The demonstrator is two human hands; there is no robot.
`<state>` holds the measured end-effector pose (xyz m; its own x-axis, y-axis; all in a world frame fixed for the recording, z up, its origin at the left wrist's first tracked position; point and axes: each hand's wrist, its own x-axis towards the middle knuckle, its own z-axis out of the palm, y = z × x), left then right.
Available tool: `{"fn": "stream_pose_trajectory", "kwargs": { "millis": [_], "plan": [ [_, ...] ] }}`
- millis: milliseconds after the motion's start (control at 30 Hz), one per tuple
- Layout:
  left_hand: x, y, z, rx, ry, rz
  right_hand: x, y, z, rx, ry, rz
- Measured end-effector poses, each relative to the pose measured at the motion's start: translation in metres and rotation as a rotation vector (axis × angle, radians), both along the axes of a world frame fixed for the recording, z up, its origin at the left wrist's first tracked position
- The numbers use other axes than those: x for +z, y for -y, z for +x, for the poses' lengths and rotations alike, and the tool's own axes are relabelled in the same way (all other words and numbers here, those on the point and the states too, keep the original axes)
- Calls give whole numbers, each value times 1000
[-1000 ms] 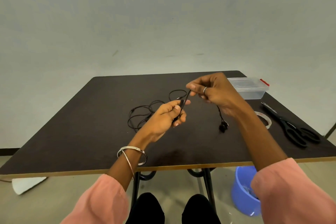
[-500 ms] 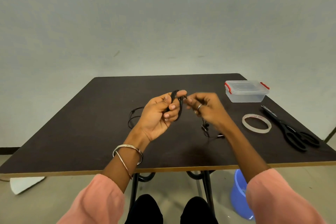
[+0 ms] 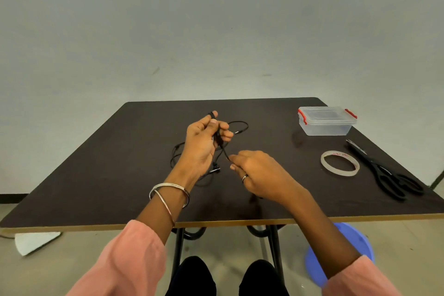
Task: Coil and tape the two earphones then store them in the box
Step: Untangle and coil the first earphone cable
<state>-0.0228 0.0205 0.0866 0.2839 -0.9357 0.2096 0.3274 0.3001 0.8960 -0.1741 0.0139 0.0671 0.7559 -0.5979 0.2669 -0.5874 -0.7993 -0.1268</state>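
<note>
1. My left hand [image 3: 204, 142] is raised over the table [image 3: 96, 163], fingers curled round a small bundle of black earphone cable [image 3: 224, 150]; the loops sit between my thumb and fingers.

2. My right hand [image 3: 258, 173] is lower and nearer to me, pinching the free run of that same cable just below the bundle. The short stretch between my two hands looks taut.

3. The second earphone [image 3: 240, 127] lies loose on the table beyond my left hand, one loop and what looks like its plug showing. More black wire lies on the table under and left of my left wrist; I cannot tell which set it belongs to.

4. The clear box [image 3: 326, 121] with red latches stands at the far right, lid on. The tape roll [image 3: 340, 163] lies nearer, with the black scissors [image 3: 389, 175] just beside it.

5. I judge I am mid-coil on the first earphone, with nothing taped yet.

6. Risks from here:
   - If my left thumb eases, the loops could spring open, since thin cable holds no shape.
   - The dangling earbuds [image 3: 215, 168] below my left palm might snag the wire lying under them and drag it along.
   - Pulling too hard with the right could tighten the loops into a knot.
   - Reaching for tape needs a free hand, so the coil must be held by the left alone.
</note>
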Motion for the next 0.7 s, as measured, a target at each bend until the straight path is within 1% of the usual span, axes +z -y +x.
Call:
{"fn": "stream_pose_trajectory", "kwargs": {
  "millis": [67,133,233,267,300,367,467,600,700],
  "plan": [
    [-5,-1,-5,14,102,4,6,-2,0,26,-16,-36],
    [-9,-1,-8,6,211,8,12,1,-2,67,14,-36],
    [-18,-1,-7,-17,495,32,21,8,-8,91,159,35],
    [-21,-2,-6,-57,567,36,24,11,-11,90,218,77],
    [-23,-2,-6,-110,600,39,28,13,-14,88,271,129],
    [-23,-5,-5,-236,594,33,37,16,-19,91,314,230],
    [-21,-10,-4,-385,557,22,45,23,-27,128,297,315],
    [-24,-16,-1,-465,469,116,47,30,-34,177,378,378],
    [-27,-17,4,-536,455,86,46,36,-38,146,409,403]
  ]
}}
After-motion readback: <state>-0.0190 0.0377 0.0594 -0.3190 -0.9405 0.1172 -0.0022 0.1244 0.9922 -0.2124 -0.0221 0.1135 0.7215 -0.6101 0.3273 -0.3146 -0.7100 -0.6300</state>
